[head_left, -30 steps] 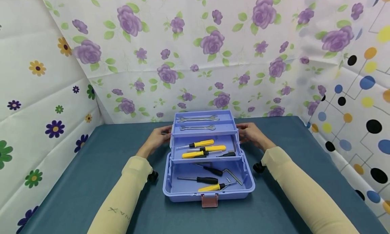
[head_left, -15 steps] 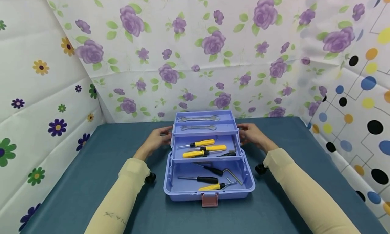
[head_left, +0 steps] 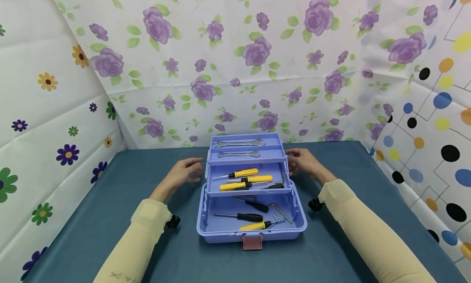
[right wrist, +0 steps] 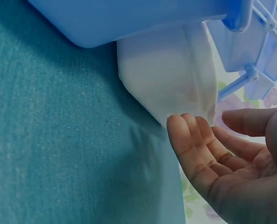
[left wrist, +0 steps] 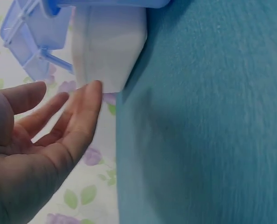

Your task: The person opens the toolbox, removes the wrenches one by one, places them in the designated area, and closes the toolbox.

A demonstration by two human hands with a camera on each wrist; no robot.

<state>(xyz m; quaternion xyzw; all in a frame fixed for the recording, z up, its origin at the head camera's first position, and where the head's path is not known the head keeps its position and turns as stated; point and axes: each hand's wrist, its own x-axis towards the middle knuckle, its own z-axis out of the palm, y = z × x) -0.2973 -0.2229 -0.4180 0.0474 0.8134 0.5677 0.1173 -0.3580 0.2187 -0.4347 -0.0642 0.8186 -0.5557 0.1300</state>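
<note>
A blue-purple toolbox (head_left: 215, 237) stands with its tiers spread, a pink latch (head_left: 252, 242) at its front. Two wrenches (head_left: 239, 143) lie in the top tray. Yellow-handled screwdrivers (head_left: 257, 179) fill much of the middle tray. At the bottom are a black-handled screwdriver (head_left: 250, 217), a hex key (head_left: 283, 214) and other tools. My left hand (head_left: 180, 174) hovers left of the box, fingers loosely bent, holding nothing. My right hand (head_left: 303, 162) is at the right rear side, its fingertips by the white lid (right wrist: 166, 74); whether they touch it cannot be told.
A dark teal cloth (head_left: 154, 164) covers the table. Behind the box hangs a floral sheet (head_left: 235, 70), close to the lid. Patterned sheets close off the left and right sides.
My left hand has drawn away from the toolbox, moving left and slightly toward me. The right hand stays nearly where it was, and the toolbox and tools have not moved.
</note>
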